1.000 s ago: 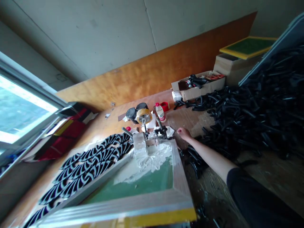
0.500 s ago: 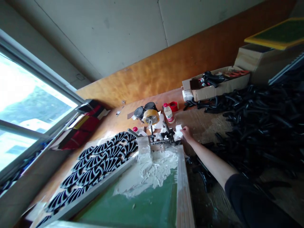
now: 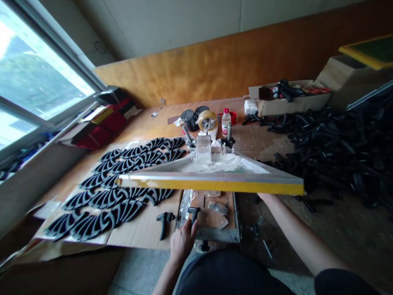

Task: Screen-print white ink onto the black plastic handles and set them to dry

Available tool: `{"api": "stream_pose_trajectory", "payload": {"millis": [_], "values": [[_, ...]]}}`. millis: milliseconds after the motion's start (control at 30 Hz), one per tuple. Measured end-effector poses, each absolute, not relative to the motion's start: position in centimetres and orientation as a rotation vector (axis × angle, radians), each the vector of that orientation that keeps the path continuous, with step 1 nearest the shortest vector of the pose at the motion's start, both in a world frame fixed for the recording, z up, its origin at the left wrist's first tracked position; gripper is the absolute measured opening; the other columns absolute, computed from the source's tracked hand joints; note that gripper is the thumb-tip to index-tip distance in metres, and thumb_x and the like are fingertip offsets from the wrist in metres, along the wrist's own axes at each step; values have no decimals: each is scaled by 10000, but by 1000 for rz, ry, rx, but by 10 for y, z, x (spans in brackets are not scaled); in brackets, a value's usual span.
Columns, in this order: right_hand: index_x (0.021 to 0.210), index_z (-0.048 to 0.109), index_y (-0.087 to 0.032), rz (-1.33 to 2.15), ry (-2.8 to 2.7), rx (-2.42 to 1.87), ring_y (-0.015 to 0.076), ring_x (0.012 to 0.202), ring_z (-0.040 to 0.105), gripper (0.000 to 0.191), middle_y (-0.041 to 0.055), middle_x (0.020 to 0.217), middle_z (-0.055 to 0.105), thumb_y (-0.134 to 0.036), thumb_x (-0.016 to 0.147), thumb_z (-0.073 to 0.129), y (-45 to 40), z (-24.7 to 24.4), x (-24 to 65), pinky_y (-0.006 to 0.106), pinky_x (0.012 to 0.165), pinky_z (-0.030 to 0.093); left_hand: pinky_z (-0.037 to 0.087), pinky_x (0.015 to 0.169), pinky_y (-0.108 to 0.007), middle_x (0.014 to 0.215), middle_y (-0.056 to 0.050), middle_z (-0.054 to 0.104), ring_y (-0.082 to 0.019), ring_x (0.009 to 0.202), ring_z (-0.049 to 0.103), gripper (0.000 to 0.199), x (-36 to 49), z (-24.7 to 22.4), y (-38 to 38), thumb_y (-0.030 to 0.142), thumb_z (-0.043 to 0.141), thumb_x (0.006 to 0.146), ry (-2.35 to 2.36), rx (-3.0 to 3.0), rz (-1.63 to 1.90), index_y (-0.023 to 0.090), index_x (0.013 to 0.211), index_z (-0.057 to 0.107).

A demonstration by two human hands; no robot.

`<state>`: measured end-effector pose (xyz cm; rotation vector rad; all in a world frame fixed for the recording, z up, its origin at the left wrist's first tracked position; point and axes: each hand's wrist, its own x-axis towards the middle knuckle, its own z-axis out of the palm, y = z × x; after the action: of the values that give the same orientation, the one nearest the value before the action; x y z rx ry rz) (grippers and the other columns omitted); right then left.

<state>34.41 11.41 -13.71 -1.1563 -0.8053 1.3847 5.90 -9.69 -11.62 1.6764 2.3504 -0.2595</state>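
Observation:
My left hand point(image 3: 182, 241) is closed around the lower end of a black T-shaped handle point(image 3: 193, 212), just above the front of a small work board point(image 3: 202, 200). Another black handle point(image 3: 166, 223) lies on cardboard to its left. Over the board, a screen-printing frame point(image 3: 211, 182) is tilted up, its yellow-edged near side raised. White paste point(image 3: 219, 164) coats the mesh inside. My right hand point(image 3: 264, 196) reaches under the frame's near edge at the right; its fingers are hidden behind the frame, so its grip does not show.
Rows of black curved handles point(image 3: 123, 192) cover cardboard at the left. A large heap of black handles point(image 3: 346, 164) fills the right. Behind the frame stand a tape roll point(image 3: 208, 121), a red-capped bottle point(image 3: 226, 123) and a dark tub point(image 3: 189, 119). An open carton point(image 3: 294, 107) sits further back.
The frame's near side has risen, uncovering the board beneath. My right hand has moved from white paper by the clamp to under the frame. My left hand has come into view holding a handle.

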Motion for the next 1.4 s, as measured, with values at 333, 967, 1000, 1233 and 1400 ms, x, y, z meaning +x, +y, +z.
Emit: {"api": "stream_pose_trajectory", "payload": {"millis": [333,967,1000,1233,1400], "values": [[1207,634,-220,897,-1996,-1072,235,1099,644,330,83,1217,676,-260,933,456,28,-124,247,384,952,505,485,746,-268,853,-97,743,-215,859,713,510,56,-108,-113,588,324,945,2290,1587,-249,206,1016,655],[1390,514,-118,654,-2845,-349,244,1323,474,494,139,1416,511,-88,916,377,-9,-134,209,450,1125,381,506,763,-301,858,-98,748,-224,823,713,507,51,-111,-112,589,344,936,2257,1603,-202,237,1118,661],[1386,519,-124,664,-2848,-363,243,1321,476,491,136,1411,517,-92,917,380,-8,-134,207,446,1126,381,505,762,-301,859,-96,748,-223,823,713,503,50,-111,-112,588,345,936,2253,1606,-207,239,1112,662],[1389,520,-136,758,-2816,-375,236,1335,460,501,133,1428,498,-99,908,385,-3,-134,189,452,1138,359,497,785,-295,870,-76,747,-210,837,706,482,51,-109,-111,588,393,921,2278,1549,-208,256,1184,625],[1296,605,-142,812,-2845,-390,230,1238,558,430,123,1326,604,-131,920,396,2,-118,210,403,1090,407,489,788,-287,860,-82,744,-207,849,706,482,51,-108,-111,595,364,928,2264,1544,-202,241,1035,673]]}}
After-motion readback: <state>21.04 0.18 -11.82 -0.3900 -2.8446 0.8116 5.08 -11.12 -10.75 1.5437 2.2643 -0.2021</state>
